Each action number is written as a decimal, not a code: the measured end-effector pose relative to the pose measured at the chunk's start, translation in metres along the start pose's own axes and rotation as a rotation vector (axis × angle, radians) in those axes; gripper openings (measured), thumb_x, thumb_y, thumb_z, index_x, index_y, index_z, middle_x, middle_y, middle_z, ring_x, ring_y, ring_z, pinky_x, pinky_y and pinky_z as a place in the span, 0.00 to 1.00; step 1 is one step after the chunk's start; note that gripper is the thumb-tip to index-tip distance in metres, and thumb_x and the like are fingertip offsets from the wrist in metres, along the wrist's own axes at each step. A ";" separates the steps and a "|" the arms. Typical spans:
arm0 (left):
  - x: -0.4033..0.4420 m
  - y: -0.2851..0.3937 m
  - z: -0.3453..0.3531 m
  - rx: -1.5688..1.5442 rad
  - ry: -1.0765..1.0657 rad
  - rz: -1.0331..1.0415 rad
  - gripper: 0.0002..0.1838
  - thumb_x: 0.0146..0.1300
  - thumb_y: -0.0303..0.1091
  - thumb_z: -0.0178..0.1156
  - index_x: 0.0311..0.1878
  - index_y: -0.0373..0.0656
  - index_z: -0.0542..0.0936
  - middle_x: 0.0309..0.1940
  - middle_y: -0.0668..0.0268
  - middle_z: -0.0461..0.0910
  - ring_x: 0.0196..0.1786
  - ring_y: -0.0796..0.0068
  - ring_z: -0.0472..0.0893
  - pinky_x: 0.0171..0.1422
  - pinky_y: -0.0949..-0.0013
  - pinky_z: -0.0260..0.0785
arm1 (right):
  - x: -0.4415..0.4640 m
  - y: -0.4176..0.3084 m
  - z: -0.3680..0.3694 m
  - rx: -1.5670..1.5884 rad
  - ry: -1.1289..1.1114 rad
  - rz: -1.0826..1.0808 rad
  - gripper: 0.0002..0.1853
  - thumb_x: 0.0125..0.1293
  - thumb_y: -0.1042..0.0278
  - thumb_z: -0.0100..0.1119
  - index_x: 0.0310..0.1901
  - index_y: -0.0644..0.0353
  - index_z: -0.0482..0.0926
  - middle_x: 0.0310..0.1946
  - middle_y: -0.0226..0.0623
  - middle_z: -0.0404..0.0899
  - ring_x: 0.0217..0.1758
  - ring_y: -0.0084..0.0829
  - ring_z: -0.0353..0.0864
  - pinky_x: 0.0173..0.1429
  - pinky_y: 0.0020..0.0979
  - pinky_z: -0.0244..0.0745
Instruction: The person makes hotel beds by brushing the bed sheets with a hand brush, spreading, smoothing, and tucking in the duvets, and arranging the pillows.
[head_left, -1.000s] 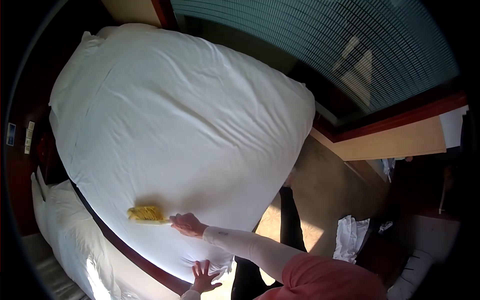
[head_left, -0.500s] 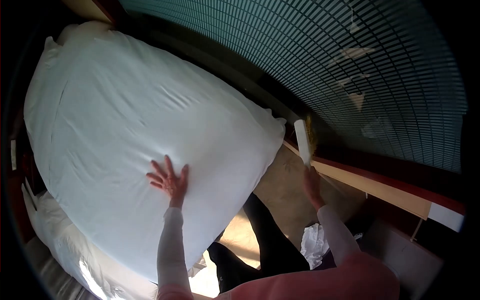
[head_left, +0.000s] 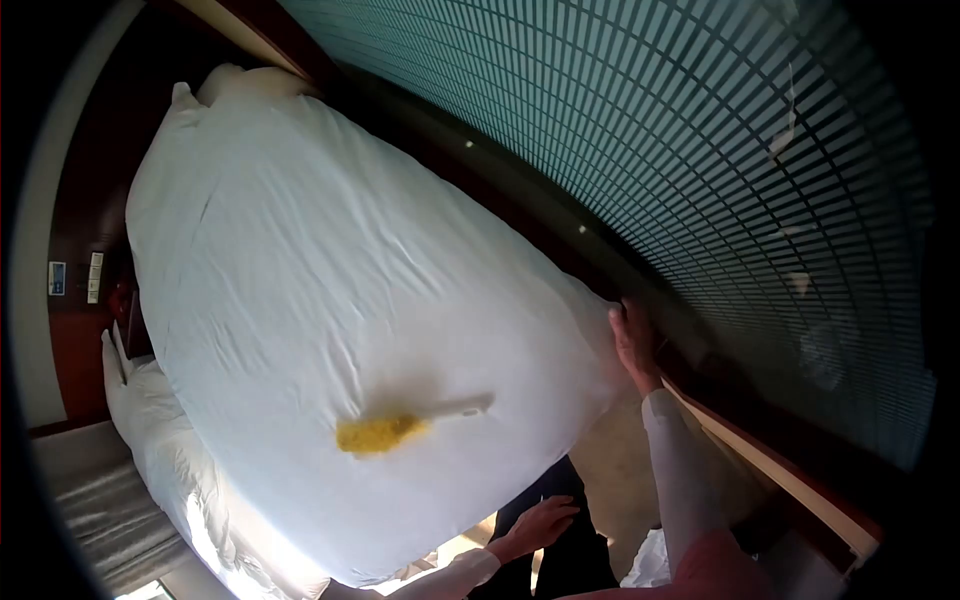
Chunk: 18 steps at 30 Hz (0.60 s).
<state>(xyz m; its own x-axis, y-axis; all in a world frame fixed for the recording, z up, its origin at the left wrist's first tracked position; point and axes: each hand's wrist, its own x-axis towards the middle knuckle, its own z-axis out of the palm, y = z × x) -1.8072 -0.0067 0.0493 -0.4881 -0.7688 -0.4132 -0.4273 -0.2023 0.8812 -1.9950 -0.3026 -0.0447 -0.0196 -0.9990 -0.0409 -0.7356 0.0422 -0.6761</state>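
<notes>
A large white bed sheet (head_left: pixel 400 300) covers the bed, wrinkled across its middle. On it lies a brush with yellow bristles (head_left: pixel 380 434) and a pale handle, away from both hands. My right hand (head_left: pixel 632 345) is at the sheet's right corner, its fingers closed around the edge; some of them are hidden. Lower down, my left hand (head_left: pixel 540 527) hovers over my dark trousers near the bed's front edge, fingers loosely bent and slightly apart, holding nothing.
A patterned glass partition (head_left: pixel 620 120) runs along the right, above a dark ledge with a wooden edge (head_left: pixel 770 465). Crumpled white material (head_left: pixel 648 562) lies on the floor near my right arm. More white bedding (head_left: pixel 170 450) and a grey curtain (head_left: pixel 115 510) are at the left.
The brush has gone from my right hand onto the bed. My right hand has moved to the sheet's corner. My left hand has left the sheet and come down toward my legs.
</notes>
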 end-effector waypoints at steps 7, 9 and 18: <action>0.043 0.027 -0.075 0.091 0.256 0.158 0.17 0.59 0.30 0.58 0.54 0.46 0.76 0.51 0.60 0.75 0.51 0.58 0.77 0.50 0.61 0.74 | -0.006 0.006 -0.040 0.436 -0.380 0.313 0.20 0.65 0.53 0.52 0.47 0.63 0.76 0.43 0.43 0.78 0.49 0.36 0.75 0.54 0.33 0.67; 0.093 0.037 -0.088 0.388 0.290 0.260 0.29 0.57 0.37 0.62 0.63 0.46 0.68 0.63 0.57 0.64 0.65 0.46 0.63 0.61 0.49 0.65 | -0.008 0.003 -0.058 0.086 -0.431 0.307 0.11 0.63 0.62 0.57 0.31 0.62 0.75 0.26 0.37 0.75 0.31 0.29 0.75 0.37 0.30 0.69; 0.228 0.064 -0.052 0.428 0.401 0.299 0.58 0.32 0.72 0.63 0.70 0.58 0.58 0.73 0.52 0.41 0.69 0.25 0.32 0.68 0.31 0.31 | -0.019 -0.091 -0.182 -0.221 -0.125 -0.175 0.15 0.64 0.69 0.58 0.21 0.63 0.67 0.14 0.49 0.69 0.14 0.44 0.69 0.19 0.36 0.63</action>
<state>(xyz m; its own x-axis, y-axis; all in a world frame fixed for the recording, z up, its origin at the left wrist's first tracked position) -1.9062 -0.2269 0.0235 -0.3469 -0.9376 0.0255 -0.6225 0.2504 0.7415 -2.0507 -0.2904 0.1512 0.1936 -0.9804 -0.0375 -0.8504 -0.1486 -0.5048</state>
